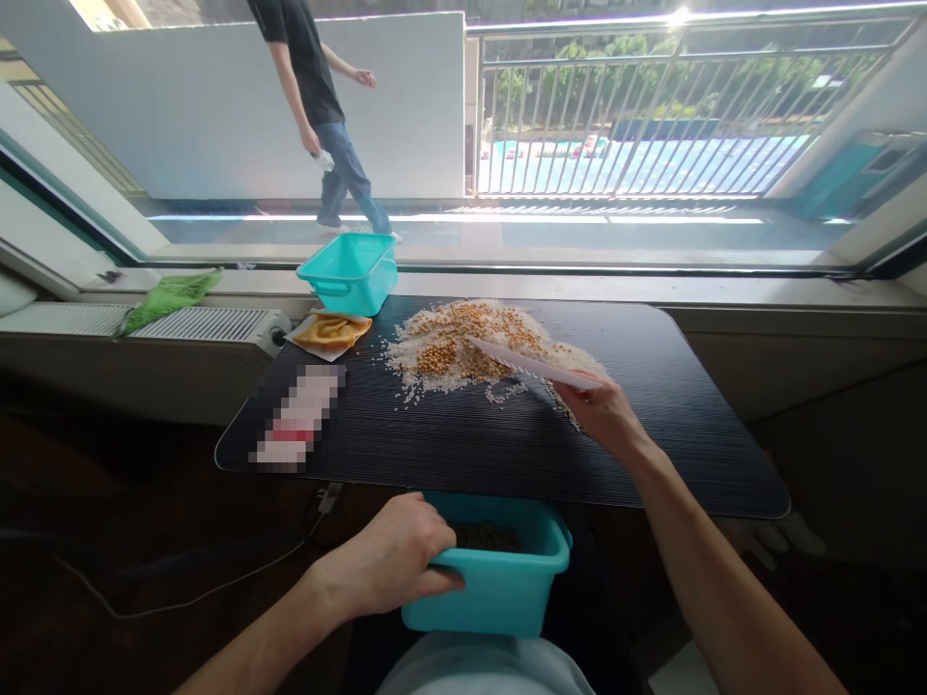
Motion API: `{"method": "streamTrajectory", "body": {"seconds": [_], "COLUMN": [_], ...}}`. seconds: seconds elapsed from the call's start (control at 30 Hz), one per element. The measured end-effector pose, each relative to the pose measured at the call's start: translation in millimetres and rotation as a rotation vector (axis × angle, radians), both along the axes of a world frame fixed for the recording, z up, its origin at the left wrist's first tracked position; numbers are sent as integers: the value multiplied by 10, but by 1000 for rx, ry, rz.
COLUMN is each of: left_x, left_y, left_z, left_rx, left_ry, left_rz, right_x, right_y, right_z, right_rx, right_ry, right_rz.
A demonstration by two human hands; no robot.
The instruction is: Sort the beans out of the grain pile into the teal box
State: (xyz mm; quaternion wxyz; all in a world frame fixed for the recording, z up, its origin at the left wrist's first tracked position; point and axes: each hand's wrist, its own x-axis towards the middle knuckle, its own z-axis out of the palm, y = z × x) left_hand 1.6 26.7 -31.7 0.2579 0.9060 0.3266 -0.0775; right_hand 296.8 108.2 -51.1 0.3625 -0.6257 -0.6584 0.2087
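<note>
Beyond the right hand [595,410] pinching a flat pale card [534,366] lies the yellow-and-white grain pile [463,326], left hand [407,552] clasping a turquoise plastic bin [499,591] nearer the body; likely sweeping, calls for low card edge.

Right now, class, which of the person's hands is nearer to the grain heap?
Right. The right hand is beside the heap's right end, holding a pale sheet; the left hand is farther away, gripping the near turquoise bin before the table edge.
</note>
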Motion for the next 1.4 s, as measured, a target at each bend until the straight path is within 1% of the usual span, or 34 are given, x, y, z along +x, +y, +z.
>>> {"method": "streamTrajectory", "body": {"seconds": [0.07,0.2,0.37,0.5,0.63,0.93,1.1,1.4], "left_x": [-10,-30,-30,-19,-20,-25,-29,-12], "left_y": [-6,-10,6,11,3,-11,-42,-78], "left_z": [-19,-46,-30,-8,-17,-32,-15,2], "left_rx": [0,5,4,1,20,36,37,44], "left_ry": [-6,-14,-17,-10,-20,-19,-14,-23], "left_rz": [5,18,32,34,27,9,12,15], "right_x": [-38,-112,-142,-140,-150,-176,-167,-201], "right_y": [72,163,181,151,105,-5,-43,-122], "right_z": [-33,-65,-113,-139,-143,-79,-96,-107], "right_rx": [-3,15,33,21,7,-18,-10,-3], "right_ry": [-15,-72,11,38,60,107,69,76], "right_rz": [15,97,144,198,195,258,249,264]}}
